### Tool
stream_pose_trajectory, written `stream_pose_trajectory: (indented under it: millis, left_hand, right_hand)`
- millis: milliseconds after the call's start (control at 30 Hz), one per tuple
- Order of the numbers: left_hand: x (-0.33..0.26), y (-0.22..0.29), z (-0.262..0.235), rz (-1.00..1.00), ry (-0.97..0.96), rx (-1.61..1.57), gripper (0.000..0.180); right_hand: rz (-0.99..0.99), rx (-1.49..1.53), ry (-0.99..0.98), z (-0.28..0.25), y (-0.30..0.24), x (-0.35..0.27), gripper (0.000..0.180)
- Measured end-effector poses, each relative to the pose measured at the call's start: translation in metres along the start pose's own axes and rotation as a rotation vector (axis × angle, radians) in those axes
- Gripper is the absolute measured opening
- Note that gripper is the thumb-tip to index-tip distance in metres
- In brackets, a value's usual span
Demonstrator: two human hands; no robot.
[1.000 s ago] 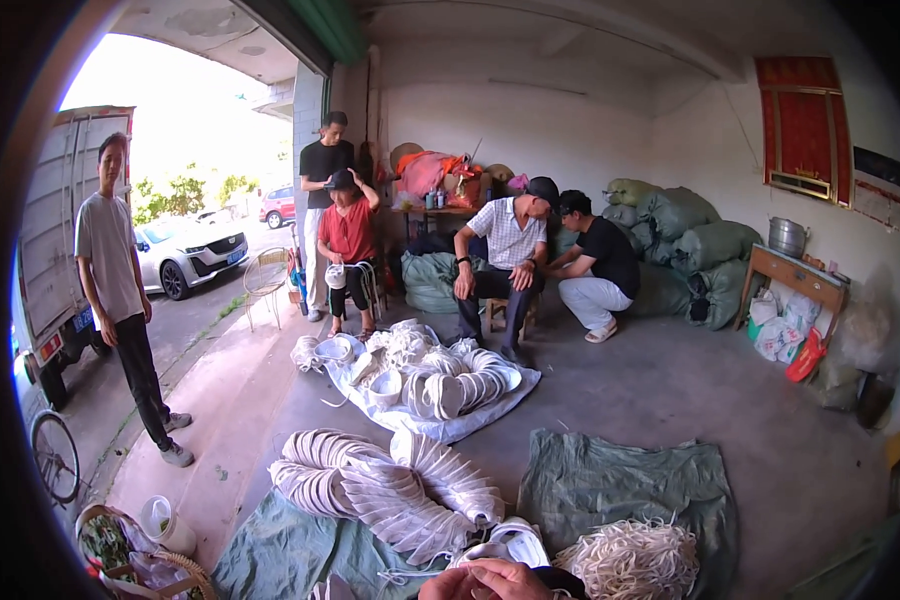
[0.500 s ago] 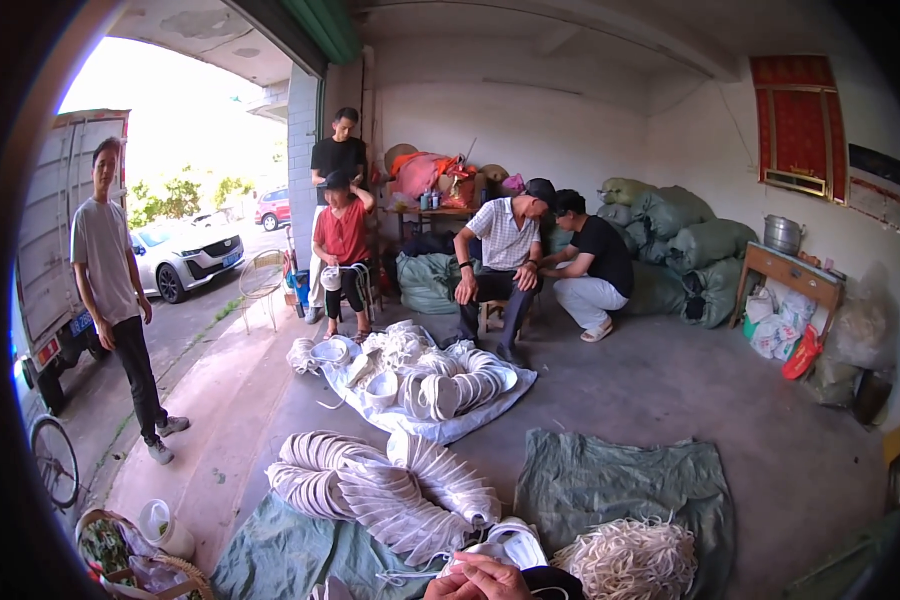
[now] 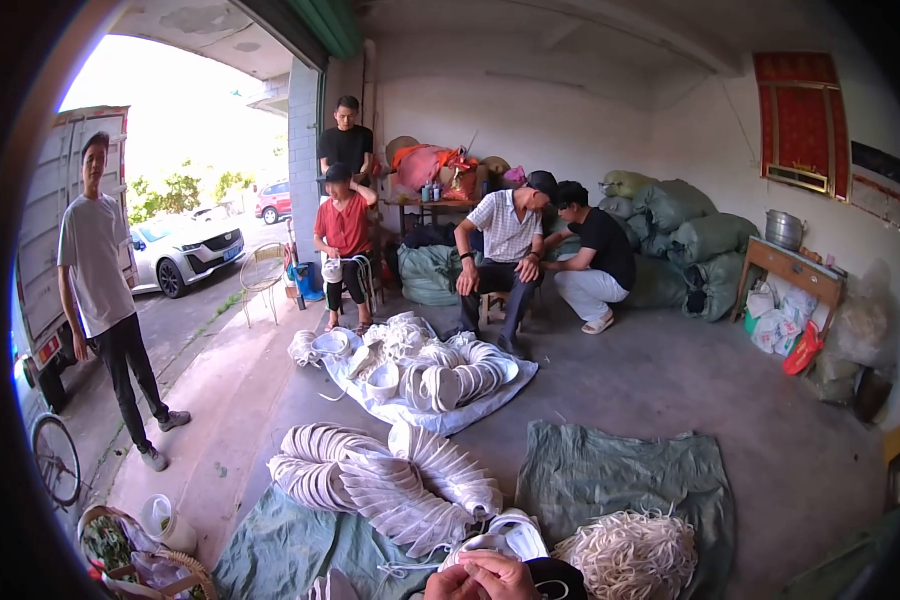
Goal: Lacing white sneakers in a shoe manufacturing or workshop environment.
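Note:
At the bottom middle, my left hand and my right hand are drawn together, with their fingertips pinched close to each other. Whatever lies between the fingers is too small or hidden to name. Right behind them lies a white shoe-like piece with an open top. Beyond it, long nested rows of white shoe-like pieces rest on a green sheet. To the right of my hands is a heap of white cord-like strips. A dark rounded thing sits beside my right hand, partly cut off.
A white sheet farther off carries more white pieces. Two people sit and one squats around there; another stands behind. At the left stands a person. A basket and white bucket are at lower left, green sacks along the wall.
My hands stay together at nearly the same spot, with the fingers slightly shifted. The person standing at the left has turned and shifted a little.

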State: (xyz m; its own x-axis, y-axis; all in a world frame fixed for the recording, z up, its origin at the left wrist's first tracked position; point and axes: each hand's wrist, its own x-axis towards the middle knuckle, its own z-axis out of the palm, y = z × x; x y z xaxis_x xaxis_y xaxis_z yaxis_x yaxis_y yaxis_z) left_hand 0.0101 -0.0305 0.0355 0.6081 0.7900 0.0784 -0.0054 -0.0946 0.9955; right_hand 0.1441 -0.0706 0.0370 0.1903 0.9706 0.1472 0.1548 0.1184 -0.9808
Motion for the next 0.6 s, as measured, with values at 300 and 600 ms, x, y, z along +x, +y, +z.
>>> stream_pose_trajectory:
  millis: [300,600]
  left_hand:
    - [-0.036,-0.04,0.0,0.329,-0.035,1.0,0.077]
    - [-0.045,-0.053,0.002,0.226,-0.067,1.034,0.081]
  right_hand:
    - [0.443,0.736,-0.119,-0.026,0.038,0.021,0.026]
    - [0.015,0.856,0.442,-0.206,-0.088,0.1,0.009]
